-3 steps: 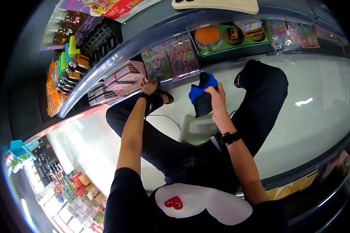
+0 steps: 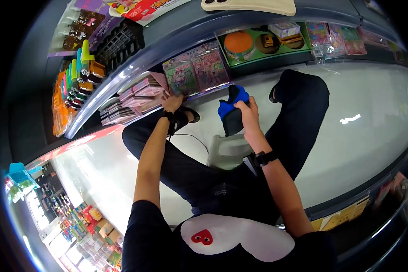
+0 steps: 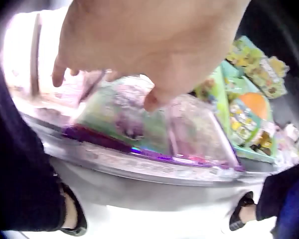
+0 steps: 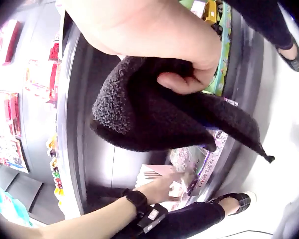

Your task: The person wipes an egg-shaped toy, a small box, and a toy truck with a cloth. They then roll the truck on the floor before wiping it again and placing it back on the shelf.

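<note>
1. Barely anything is moving since the earlier frame: the head view is drifting slightly, and both your hands are keeping their places against the shelf (image 3: 134,167).
2. For the work in hand, that is meaning a steady moment: your left hand (image 2: 171,103) is staying at the goods, while the blue-and-black cloth (image 2: 231,110) is staying off them, in your right hand (image 2: 250,115).
3. Left hand: your thumb and fingers are spreading apart, tips pointing down over the flat packets (image 2: 182,78). Whether they are pressing on one, you cannot tell. Just left of that hand, a pink box (image 2: 144,94) is holding stacked packs.
4. Right hand: you are gripping the cloth, thumb and fingers closing on it; its folds are hanging free, ahead and left of your knuckles. Beyond that hand, a green tray (image 2: 281,51) is sitting on the shelf; a grey stool (image 2: 215,152) is standing nearer your body.
5. Arms: your left forearm (image 2: 149,156) is reaching forward; your right forearm (image 2: 282,192) is slanting inward.
</note>
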The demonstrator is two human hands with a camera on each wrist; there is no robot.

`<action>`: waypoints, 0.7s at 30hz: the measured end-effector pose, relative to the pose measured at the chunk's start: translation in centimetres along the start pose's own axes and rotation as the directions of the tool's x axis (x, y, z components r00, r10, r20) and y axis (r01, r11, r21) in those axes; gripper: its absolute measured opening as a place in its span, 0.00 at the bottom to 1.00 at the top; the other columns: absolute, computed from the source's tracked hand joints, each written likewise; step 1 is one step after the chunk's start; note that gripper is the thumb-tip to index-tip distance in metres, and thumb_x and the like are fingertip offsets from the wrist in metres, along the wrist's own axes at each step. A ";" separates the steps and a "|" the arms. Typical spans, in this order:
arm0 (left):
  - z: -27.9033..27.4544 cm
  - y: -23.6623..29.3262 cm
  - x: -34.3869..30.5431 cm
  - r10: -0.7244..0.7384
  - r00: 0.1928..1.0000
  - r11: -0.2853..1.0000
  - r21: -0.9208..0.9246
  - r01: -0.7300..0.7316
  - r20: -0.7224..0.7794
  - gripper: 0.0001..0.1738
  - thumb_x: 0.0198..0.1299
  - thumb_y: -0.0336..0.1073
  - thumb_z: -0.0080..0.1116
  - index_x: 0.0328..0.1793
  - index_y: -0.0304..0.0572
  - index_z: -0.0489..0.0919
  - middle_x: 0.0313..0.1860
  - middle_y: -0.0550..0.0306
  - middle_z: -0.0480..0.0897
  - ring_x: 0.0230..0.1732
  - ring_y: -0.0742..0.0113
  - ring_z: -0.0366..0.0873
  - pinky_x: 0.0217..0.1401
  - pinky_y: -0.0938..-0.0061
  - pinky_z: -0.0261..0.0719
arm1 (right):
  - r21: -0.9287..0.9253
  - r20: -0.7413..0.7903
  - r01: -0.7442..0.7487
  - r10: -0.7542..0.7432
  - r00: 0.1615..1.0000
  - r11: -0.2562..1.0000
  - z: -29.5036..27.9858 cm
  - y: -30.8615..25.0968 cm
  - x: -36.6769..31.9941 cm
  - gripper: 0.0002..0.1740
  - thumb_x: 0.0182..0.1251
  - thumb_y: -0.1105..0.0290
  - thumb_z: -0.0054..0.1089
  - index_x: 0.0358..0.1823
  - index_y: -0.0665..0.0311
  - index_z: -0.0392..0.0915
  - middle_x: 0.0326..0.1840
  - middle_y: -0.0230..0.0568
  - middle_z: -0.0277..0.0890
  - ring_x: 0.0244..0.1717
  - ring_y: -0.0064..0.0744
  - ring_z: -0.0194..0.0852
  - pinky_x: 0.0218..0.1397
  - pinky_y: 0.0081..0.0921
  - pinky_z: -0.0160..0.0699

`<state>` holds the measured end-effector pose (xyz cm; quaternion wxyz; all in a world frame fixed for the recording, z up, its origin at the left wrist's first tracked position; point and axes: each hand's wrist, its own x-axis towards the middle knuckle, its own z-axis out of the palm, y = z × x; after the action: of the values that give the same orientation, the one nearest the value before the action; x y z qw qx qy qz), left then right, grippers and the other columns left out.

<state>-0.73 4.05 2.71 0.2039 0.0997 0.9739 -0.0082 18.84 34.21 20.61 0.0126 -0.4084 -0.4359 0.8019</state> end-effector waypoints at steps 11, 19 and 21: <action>-12.6 22.5 1.3 0.399 0.803 0.767 -0.319 -0.557 -0.443 0.50 0.47 0.57 0.69 0.72 0.37 0.64 0.67 0.34 0.67 0.69 0.37 0.63 0.70 0.53 0.63 | -0.070 0.025 0.003 -0.001 1.000 0.998 0.6 3.5 -2.4 0.19 0.53 0.66 0.60 0.45 0.65 0.71 0.37 0.41 0.75 0.38 0.32 0.74 0.43 0.28 0.74; -9.8 28.3 9.4 0.523 0.762 0.765 -0.183 -0.617 -0.383 0.59 0.34 0.58 0.78 0.70 0.34 0.62 0.63 0.36 0.69 0.64 0.40 0.68 0.66 0.55 0.69 | -0.104 -0.082 0.022 -0.030 0.996 0.994 -0.3 1.1 -2.5 0.23 0.53 0.64 0.62 0.49 0.65 0.69 0.36 0.45 0.78 0.37 0.38 0.78 0.43 0.32 0.75; -9.5 29.5 9.0 0.479 0.760 0.757 -0.231 -0.611 -0.440 0.59 0.35 0.51 0.80 0.71 0.37 0.58 0.63 0.38 0.68 0.63 0.40 0.69 0.65 0.54 0.71 | -0.056 -0.076 0.051 -0.055 0.996 0.997 -0.4 0.9 -2.6 0.23 0.54 0.64 0.61 0.50 0.65 0.69 0.34 0.45 0.78 0.35 0.38 0.78 0.42 0.32 0.75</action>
<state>-6.76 35.26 8.55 0.0330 0.3444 0.9045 0.2494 21.10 32.94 21.57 0.0396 -0.4278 -0.4671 0.7728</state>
